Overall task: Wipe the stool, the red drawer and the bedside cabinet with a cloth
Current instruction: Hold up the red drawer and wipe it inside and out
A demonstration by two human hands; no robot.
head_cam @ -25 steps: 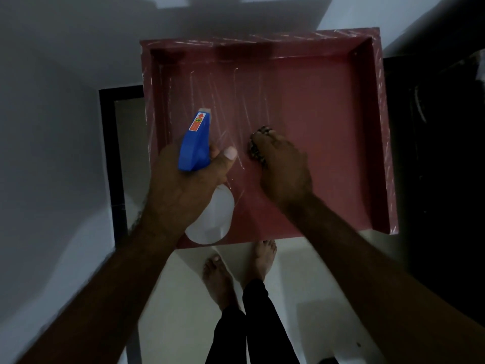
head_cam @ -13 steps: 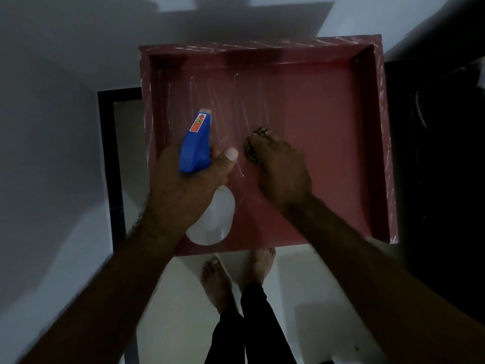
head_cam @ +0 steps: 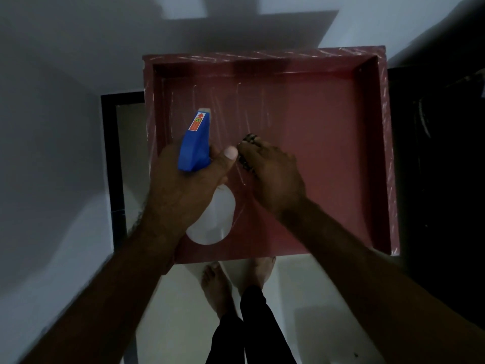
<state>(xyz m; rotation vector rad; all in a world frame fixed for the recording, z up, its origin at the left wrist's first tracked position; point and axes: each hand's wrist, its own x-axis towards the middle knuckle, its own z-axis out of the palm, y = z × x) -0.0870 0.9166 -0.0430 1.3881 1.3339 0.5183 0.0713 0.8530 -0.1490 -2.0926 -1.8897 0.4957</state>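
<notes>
Red drawer (head_cam: 328, 153) sits open right below, with streaky wet lines across its bottom. The left hand (head_cam: 181, 190) is wrapped around a spray bottle (head_cam: 195, 143) with a blue head, over the drawer's left side. The right hand (head_cam: 273, 177) bunches a dark cloth (head_cam: 248, 139) against the drawer floor, mostly hidden under the fingers.

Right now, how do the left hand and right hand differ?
The left hand grips a blue-headed spray bottle; the right hand holds a dark cloth. The left hand hovers above the red drawer; the right hand is down on its floor. Both are over the drawer.
</notes>
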